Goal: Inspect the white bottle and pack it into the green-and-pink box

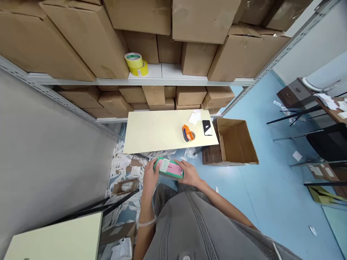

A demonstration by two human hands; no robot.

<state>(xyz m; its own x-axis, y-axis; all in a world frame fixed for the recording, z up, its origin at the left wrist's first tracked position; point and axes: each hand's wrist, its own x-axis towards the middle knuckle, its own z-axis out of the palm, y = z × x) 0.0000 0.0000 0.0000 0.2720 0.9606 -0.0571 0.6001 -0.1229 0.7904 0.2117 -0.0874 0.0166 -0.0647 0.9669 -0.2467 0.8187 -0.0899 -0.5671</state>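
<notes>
Our left hand (150,177) and right hand (189,174) grip a green-edged pink box (168,168) securely at both ends, holding it steady just short of a pale board (151,131).

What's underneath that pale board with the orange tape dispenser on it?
The pale board hides whatever lies directly beneath it. Along its near edge, white paper strips and brown cardboard scraps lie on the floor.
</notes>
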